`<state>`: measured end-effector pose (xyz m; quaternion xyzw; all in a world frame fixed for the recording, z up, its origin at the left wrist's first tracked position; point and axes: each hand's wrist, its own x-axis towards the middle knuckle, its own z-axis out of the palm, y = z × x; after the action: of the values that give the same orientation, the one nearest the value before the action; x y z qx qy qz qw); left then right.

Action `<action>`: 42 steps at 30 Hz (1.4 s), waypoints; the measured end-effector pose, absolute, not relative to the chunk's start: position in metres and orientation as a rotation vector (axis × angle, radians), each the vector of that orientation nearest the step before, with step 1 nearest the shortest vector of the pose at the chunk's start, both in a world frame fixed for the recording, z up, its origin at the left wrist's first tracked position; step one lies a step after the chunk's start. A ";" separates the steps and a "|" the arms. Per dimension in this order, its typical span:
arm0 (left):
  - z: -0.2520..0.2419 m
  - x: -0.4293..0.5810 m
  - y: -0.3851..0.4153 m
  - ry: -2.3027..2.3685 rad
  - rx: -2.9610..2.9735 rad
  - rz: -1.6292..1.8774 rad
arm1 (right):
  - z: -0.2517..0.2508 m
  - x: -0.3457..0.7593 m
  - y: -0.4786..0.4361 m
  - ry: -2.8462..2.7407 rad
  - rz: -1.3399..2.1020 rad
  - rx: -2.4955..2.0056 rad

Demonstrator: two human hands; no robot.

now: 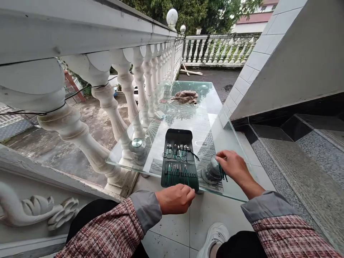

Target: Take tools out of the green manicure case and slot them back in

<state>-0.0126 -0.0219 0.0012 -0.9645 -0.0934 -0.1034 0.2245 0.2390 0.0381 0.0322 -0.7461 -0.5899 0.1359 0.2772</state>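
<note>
An open manicure case [178,166] in dark green lies at the near edge of the glass table [185,123]. Small scissors [181,154], clippers and slim green-handled tools sit in its loops. My left hand [176,199] is closed by the case's lower right corner, fingertips pressed together. Whether it grips the case edge or some small item is hidden. To the right of the case, above a round table leg cap, my right hand [233,165] is closed around several slim dark green tools [223,172], which hang below its fingers.
A crumpled brown cloth [185,96] lies toward the table's far end, with a small card [159,114] nearer on the left. Along the left runs a white balustrade [125,82]. Stone steps [292,168] rise on the right. Below me a white shoe [215,236] rests on floor tiles.
</note>
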 end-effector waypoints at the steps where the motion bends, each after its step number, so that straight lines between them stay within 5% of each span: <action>1: 0.001 -0.012 -0.022 -0.266 -2.658 -0.301 | 0.034 0.227 0.036 -1.621 0.451 -1.942; 6: 0.000 -0.012 -0.022 -0.280 -2.660 -0.311 | 0.035 0.169 0.030 -1.730 0.953 -1.708; 29: -0.001 -0.013 -0.023 -0.301 -2.686 -0.264 | 0.011 0.140 0.068 -1.539 1.006 -1.776; 42: 0.001 -0.013 -0.023 -0.317 -2.681 -0.254 | 0.050 0.226 0.077 -1.048 0.980 -1.689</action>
<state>-0.0126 -0.0230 0.0014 -0.9659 -0.1144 -0.0915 0.2135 0.2258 0.0771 0.0502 -0.6821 -0.4230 0.3956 0.4465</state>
